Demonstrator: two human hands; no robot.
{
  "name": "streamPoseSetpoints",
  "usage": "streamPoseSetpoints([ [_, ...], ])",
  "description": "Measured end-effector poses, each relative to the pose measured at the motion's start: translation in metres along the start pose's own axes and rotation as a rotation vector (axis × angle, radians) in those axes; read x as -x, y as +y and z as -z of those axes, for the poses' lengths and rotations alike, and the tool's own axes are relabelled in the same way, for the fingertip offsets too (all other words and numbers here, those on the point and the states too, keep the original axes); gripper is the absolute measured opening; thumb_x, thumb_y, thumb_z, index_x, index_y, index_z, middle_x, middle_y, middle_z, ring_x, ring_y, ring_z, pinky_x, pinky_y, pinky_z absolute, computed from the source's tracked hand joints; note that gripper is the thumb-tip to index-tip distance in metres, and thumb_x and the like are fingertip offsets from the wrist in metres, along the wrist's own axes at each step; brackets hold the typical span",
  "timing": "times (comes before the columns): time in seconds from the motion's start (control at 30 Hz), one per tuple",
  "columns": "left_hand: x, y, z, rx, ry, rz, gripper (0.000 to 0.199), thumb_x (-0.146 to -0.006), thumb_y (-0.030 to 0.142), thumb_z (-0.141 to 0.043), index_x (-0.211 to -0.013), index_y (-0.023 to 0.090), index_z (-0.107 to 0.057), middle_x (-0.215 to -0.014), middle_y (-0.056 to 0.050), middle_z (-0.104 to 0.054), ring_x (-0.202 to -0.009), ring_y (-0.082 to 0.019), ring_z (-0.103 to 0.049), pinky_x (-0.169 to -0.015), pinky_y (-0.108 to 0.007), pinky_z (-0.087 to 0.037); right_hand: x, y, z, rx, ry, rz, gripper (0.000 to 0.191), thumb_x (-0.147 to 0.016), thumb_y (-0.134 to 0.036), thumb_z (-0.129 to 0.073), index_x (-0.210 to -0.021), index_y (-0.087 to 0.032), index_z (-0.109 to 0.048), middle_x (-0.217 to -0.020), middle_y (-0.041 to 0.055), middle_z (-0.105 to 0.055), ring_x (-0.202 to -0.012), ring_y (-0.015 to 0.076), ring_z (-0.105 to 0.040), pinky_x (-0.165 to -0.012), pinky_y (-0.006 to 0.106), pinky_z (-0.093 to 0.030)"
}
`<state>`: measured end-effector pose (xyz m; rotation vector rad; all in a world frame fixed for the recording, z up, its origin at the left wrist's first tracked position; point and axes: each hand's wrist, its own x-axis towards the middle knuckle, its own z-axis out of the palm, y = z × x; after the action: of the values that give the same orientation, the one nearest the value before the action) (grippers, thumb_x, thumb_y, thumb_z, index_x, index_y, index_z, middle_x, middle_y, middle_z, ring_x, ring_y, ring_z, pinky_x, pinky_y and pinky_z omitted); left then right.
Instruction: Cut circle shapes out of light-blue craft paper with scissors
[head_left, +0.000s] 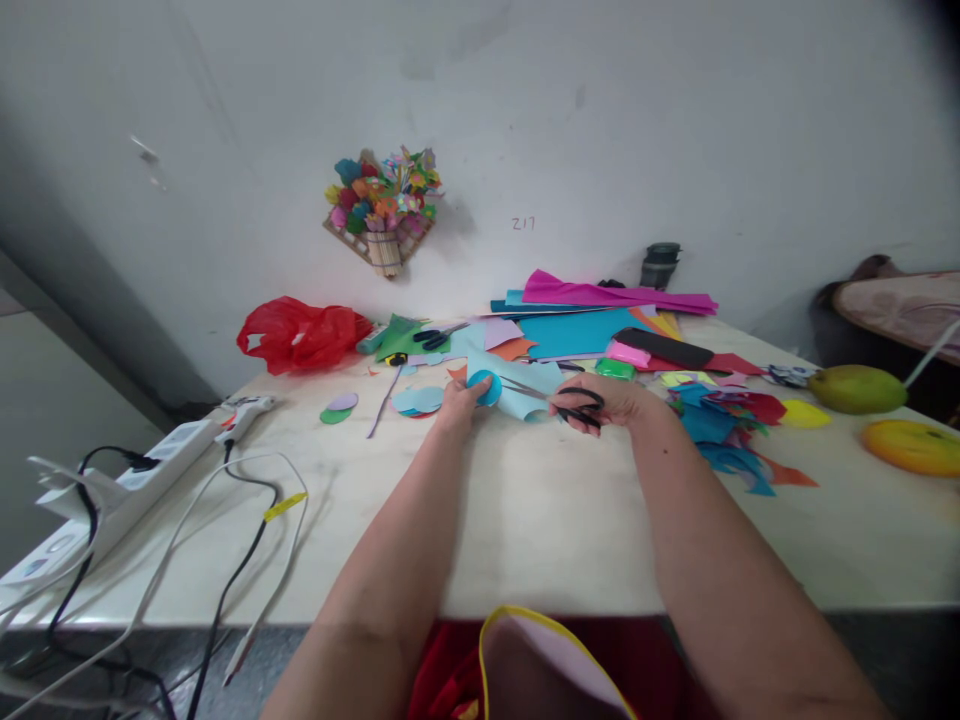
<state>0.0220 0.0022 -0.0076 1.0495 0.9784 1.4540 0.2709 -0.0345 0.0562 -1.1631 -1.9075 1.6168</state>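
Pinched in my left hand (457, 402) are a blue paper circle (491, 390) and a sheet of light blue paper (534, 378) behind it. My right hand (621, 402) grips black-handled scissors (580, 404), fingers around the loops. The scissor blades point left across the light blue paper, their tips close to the circle's edge. To the left of my left hand lie cut light blue paper circles (417, 401). Farther left, a lilac circle (344, 401) rests partly over a green one (331, 416).
A red plastic bag (300, 335), second scissors (433, 339) and coloured paper sheets (574, 333) lie toward the wall. Paper scraps (709, 420), a black phone-like slab (670, 348) and a mango-like fruit (857, 388) are at right. A power strip (157, 470) with cables occupies the left.
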Motion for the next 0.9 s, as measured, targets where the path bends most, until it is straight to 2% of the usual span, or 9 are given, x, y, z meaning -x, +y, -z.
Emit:
streamPoseSetpoints([
  [0.1,-0.001,-0.002,0.001,-0.007,-0.013,0.001,0.043,-0.048,0.044,-0.095,-0.06,0.017,-0.065,-0.061,-0.003,-0.064,-0.058,-0.013,-0.055,-0.061,-0.027,-0.046,0.0,-0.001,-0.001,0.015,0.004,-0.028,0.044,-0.07,-0.056,-0.079,-0.079,-0.015,-0.065,-0.048,0.0008,-0.061,-0.036,0.0104,-0.05,-0.036,0.022,-0.038],
  [0.3,-0.001,-0.001,0.0,0.004,-0.016,0.06,0.047,-0.042,0.045,-0.097,-0.062,0.018,-0.064,-0.063,-0.003,-0.066,-0.06,-0.015,-0.057,-0.064,-0.029,-0.049,-0.004,0.001,0.0,0.045,0.004,-0.03,0.045,-0.072,-0.059,-0.078,-0.08,-0.017,-0.066,-0.049,0.0007,-0.063,-0.036,0.01,-0.052,-0.034,0.02,-0.034],
  [0.57,0.006,0.005,-0.01,0.04,0.024,0.184,0.04,-0.053,0.033,-0.094,-0.063,0.018,-0.058,-0.06,0.0,-0.06,-0.057,-0.013,-0.054,-0.058,-0.028,-0.042,-0.013,0.002,-0.008,0.043,0.025,0.035,0.047,-0.074,-0.059,-0.076,-0.082,-0.014,-0.065,-0.053,0.0027,-0.066,-0.036,0.0097,-0.052,-0.034,0.021,-0.03],
  [0.77,0.012,0.008,-0.018,0.088,0.002,0.181,0.038,-0.053,0.03,-0.093,-0.062,0.018,-0.058,-0.059,0.0,-0.059,-0.057,-0.013,-0.053,-0.057,-0.028,-0.041,-0.014,-0.002,-0.018,0.039,0.114,0.071,0.039,-0.08,-0.053,-0.072,-0.079,-0.014,-0.065,-0.054,0.0046,-0.066,-0.041,0.0118,-0.057,-0.034,0.021,-0.027],
  [0.9,0.013,0.008,-0.019,0.128,-0.003,0.163,0.041,-0.051,0.03,-0.094,-0.062,0.019,-0.057,-0.058,0.001,-0.057,-0.056,-0.012,-0.052,-0.056,-0.027,-0.039,-0.017,-0.004,-0.022,0.026,0.113,0.086,0.037,-0.081,-0.051,-0.07,-0.077,-0.015,-0.063,-0.056,0.0057,-0.068,-0.041,0.0114,-0.058,-0.034,0.021,-0.028],
])
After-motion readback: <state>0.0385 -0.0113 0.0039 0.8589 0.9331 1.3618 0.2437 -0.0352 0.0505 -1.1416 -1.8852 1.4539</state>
